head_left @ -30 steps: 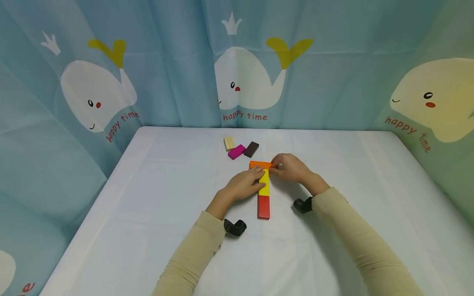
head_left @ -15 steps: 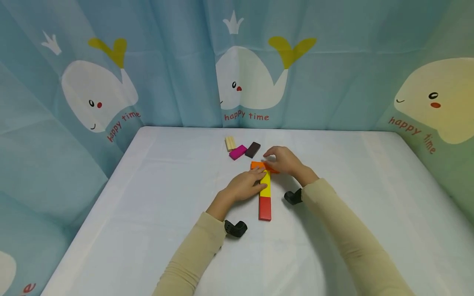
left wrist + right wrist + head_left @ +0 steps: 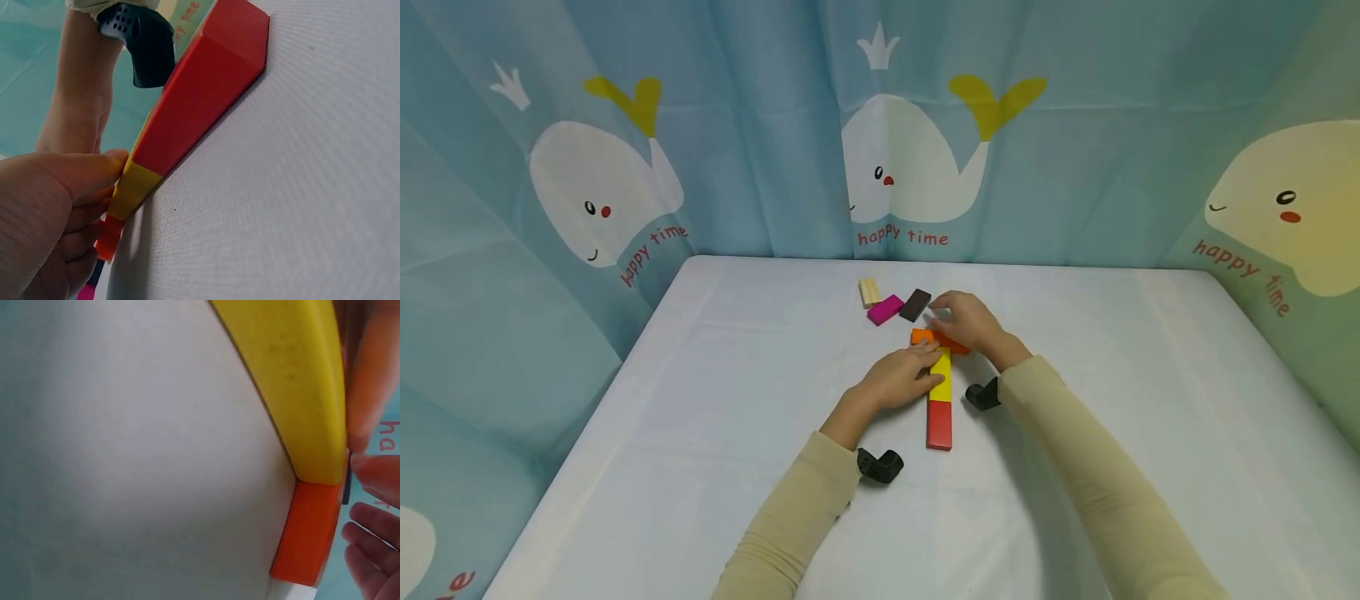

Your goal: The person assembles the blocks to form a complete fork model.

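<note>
Yellow block under left hand; right hand arched near brown block.

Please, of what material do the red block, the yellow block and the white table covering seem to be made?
Red block: perhaps painted wood or plastic; smooth, with a faint sheen.
Yellow block: likely the same; smooth, evenly coloured, with small dark marks.
White table covering: probably matt woven fabric; a fine weave shows in the left wrist view.

Red rectangular block: at the near end of yellow rectangular block.
Orange rectangular block: at yellow's far end.
Dark brown rectangular block: far, right of magenta rectangular block.
</note>
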`<state>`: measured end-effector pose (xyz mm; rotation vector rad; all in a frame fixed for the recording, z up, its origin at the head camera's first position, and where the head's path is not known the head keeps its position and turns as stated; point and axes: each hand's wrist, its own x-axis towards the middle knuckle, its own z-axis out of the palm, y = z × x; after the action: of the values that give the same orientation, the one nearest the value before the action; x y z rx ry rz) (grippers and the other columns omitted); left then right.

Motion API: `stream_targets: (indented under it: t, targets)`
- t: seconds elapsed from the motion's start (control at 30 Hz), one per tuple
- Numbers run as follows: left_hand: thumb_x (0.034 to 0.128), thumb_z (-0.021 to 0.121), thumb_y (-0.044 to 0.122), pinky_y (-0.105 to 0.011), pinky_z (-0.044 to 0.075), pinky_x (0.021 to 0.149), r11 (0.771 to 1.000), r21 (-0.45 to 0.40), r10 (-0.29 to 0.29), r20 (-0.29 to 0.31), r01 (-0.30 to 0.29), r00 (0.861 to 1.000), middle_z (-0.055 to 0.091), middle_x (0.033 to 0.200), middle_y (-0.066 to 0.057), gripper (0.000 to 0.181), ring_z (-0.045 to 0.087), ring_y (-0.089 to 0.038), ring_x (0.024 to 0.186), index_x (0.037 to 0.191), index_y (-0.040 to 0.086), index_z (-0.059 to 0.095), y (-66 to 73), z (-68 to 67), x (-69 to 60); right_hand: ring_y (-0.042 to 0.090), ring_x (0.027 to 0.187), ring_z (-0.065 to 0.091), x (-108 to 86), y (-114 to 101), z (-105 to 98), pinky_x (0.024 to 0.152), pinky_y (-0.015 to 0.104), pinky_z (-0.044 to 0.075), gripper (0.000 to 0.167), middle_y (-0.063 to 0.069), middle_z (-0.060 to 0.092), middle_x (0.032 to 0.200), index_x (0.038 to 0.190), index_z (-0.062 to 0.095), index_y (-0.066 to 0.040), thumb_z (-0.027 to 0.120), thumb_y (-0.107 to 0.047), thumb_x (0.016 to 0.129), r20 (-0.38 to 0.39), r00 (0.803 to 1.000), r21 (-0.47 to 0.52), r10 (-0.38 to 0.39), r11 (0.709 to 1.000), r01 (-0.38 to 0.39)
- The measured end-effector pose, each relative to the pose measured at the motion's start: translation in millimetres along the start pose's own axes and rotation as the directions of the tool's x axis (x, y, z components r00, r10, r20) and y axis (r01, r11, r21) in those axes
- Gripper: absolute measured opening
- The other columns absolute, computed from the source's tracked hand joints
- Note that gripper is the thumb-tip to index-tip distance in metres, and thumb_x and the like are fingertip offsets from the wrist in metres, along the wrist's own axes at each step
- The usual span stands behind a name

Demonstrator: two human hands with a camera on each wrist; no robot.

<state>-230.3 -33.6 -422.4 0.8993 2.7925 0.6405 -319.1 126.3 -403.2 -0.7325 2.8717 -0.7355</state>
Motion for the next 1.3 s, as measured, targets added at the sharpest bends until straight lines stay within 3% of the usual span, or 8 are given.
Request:
stream_targets:
  t: [0.3,0.73,1.1,1.3]
  targets:
    - [0.0952,0.049,0.033,-0.027,0.021,0.106,1.0,0.008,0.008,0.004,-0.008,1.0,0.034,0.144,-0.004,0.052,0.026,-0.013,0.133,0.14,0.008,0.039,0.2,-0.3,-0.1,0.032,0.111,0.05,8.2,0.1,6.9,0.097,0.045,0.037,0.04,0.018,0.055,0.12,0.119,0.06,0.002,0.064,-0.021,0.087,-0.016,1.0,-0.073,-0.025,0.997,0.024]
    - [0.0954,0.049,0.032,-0.025,0.021,0.106,1.0,0.01,0.008,0.004,-0.008,1.0,0.035,0.144,-0.004,0.051,0.025,-0.013,0.134,0.139,0.008,0.039,-1.9,1.3,1.7,0.035,0.115,0.046,15.7,-3.8,11.1,0.1,0.047,0.033,0.047,0.021,0.049,0.127,0.121,0.057,0.004,0.065,-0.028,0.086,0.001,1.0,-0.099,-0.03,0.995,0.03]
    - [0.0955,0.049,0.032,-0.025,0.021,0.106,1.0,0.006,0.003,0.007,-0.003,1.0,0.034,0.144,-0.004,0.052,0.025,-0.013,0.134,0.139,0.007,0.039,-0.1,-0.7,1.6,0.032,0.107,0.051,21.3,-3.9,12.2,0.096,0.045,0.038,0.039,0.019,0.053,0.121,0.114,0.063,0.002,0.065,-0.024,0.086,-0.019,0.998,-0.069,-0.056,0.996,0.055]
    - [0.0956,0.049,0.033,-0.025,0.02,0.106,1.0,0.007,-0.003,0.014,0.003,1.0,0.033,0.145,-0.003,0.052,0.024,-0.013,0.134,0.14,0.008,0.039,-0.7,-0.1,1.1,0.033,0.109,0.05,23.6,-7.3,12.7,0.097,0.044,0.037,0.035,0.02,0.054,0.121,0.113,0.064,0.002,0.063,-0.023,0.087,0.011,0.999,-0.056,-0.035,0.998,0.035]
